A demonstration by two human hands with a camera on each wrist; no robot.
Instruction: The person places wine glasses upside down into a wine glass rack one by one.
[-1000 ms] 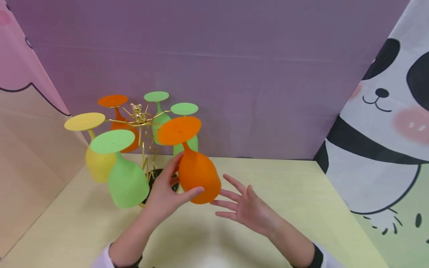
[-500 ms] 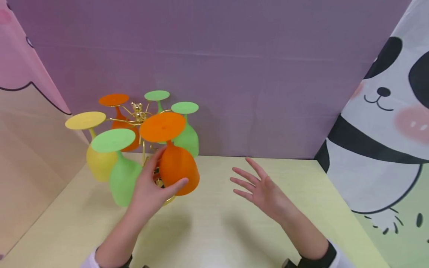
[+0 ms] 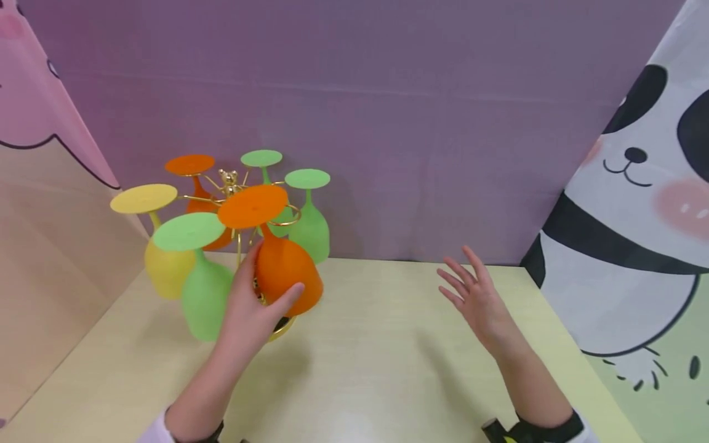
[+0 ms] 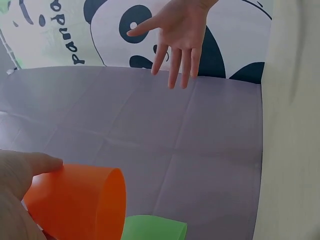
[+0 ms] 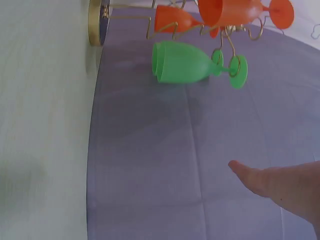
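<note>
My left hand [image 3: 246, 314] grips an upside-down orange goblet [image 3: 288, 274] by its bowl, thumb on the near side, the other fingers mostly hidden behind it. The goblet tilts, with its round foot uppermost, beside an open gold hook [image 3: 293, 219] of a gold wire rack. In the left wrist view the thumb lies on the orange bowl [image 4: 75, 200], whose mouth faces right. Well off to the right, my right hand [image 3: 482, 301] is raised with fingers spread, holding nothing. Only part of that hand shows in the right wrist view.
From the rack, topped by a gold bear [image 3: 229, 179], hang a yellow goblet [image 3: 166, 267], a second orange goblet [image 3: 196, 206] and green goblets, one [image 3: 205, 301] at the front left. Its round base [image 3: 285, 329] stands on the pale table [image 3: 365, 369]. A purple cloth [image 3: 421, 154] backs the table.
My left hand has carried the orange goblet leftward to the rack, the move slowing in the last half second. My right hand has drawn away to the right, its fingers still spread.
</note>
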